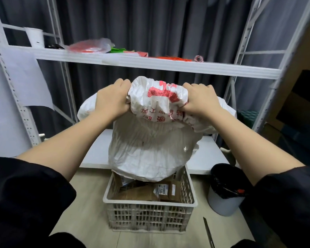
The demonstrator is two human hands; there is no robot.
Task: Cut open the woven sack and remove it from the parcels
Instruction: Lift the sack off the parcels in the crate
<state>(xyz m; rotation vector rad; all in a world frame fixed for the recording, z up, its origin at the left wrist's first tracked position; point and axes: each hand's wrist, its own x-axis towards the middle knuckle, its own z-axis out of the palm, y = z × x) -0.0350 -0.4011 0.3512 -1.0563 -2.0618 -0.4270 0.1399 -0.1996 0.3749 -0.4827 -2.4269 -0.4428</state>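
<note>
Left hand [113,99] and right hand [200,99] grip the sack [150,149] (over crate [149,210]), bin [224,197] beside.

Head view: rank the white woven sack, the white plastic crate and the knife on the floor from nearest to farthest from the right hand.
1. White woven sack, gripped by the right hand.
2. White plastic crate, below on the floor.
3. Knife, lower right on the floor.

The woven sack [156,126] carries red printed Chinese characters, seen upside down; "加工" is legible near its gathered top, the rest too crumpled to read. White labels on the parcels [150,192] are too small to read
</note>
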